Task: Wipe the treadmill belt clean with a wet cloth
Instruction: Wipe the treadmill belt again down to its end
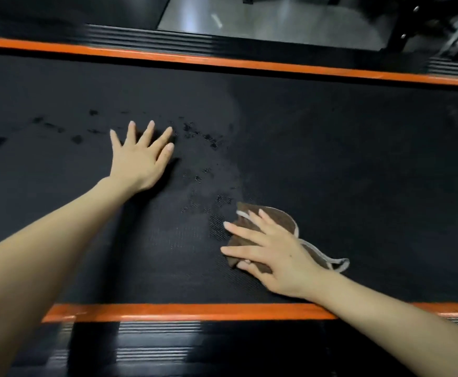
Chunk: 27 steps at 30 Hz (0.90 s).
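Head view: cloth (280, 217) pressed flat beneath right hand (279, 258).

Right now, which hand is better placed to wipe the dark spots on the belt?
Right hand: it presses the cloth on the belt. The left hand, nearer the spots, lies flat without one.

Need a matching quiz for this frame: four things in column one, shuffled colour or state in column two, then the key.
Column one:
1. left hand
2. right hand
3. cloth
4. near edge stripe

Column two:
A. orange
B. brown with pale trim
C. flat on the bare treadmill belt, fingers spread
D. pressing down on the cloth

Pairs: 1-C, 2-D, 3-B, 4-A
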Each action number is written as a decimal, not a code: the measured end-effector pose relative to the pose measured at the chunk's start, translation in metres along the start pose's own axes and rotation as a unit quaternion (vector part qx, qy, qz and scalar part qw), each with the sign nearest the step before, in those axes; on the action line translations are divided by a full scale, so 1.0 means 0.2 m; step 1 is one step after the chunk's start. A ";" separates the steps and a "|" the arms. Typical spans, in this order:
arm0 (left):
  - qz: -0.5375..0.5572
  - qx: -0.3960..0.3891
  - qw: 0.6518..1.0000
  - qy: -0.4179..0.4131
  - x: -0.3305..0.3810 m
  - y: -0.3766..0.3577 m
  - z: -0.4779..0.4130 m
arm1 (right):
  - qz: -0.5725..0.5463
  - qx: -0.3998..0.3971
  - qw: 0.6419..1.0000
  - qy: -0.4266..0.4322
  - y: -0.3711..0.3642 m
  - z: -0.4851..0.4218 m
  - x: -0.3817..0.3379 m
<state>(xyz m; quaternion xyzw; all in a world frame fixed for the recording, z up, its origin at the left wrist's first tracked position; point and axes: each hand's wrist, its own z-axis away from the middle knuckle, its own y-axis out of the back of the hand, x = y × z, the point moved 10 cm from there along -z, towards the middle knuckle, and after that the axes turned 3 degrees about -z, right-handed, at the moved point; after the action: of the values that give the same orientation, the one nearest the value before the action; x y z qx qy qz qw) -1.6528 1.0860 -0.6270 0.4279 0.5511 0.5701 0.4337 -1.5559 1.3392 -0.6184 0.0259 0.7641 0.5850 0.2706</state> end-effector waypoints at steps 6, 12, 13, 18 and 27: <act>0.005 -0.008 1.000 -0.012 -0.02 -0.11 0.00 | 0.075 0.006 0.996 -0.057 0.03 -0.21 0.17; 0.002 0.008 1.000 -0.023 -0.02 -0.11 -0.01 | 0.092 0.127 0.924 -0.349 0.19 -0.36 0.46; 0.000 0.008 1.000 -0.025 -0.02 -0.12 -0.01 | 0.107 0.134 0.938 -0.302 0.16 -0.35 0.32; 0.024 0.026 0.999 -0.033 -0.02 -0.10 -0.01 | 0.117 -0.001 0.990 -0.078 -0.05 -0.23 -0.16; 0.029 0.035 0.999 -0.028 -0.01 -0.09 0.00 | 0.118 0.122 0.930 -0.327 0.14 -0.56 0.49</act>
<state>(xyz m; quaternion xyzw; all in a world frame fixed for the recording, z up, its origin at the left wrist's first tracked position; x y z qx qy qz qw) -1.6512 1.0839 -0.6450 0.4744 0.5454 0.5511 0.4170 -1.6964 1.2844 -0.6118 0.3389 0.6898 0.4743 0.4294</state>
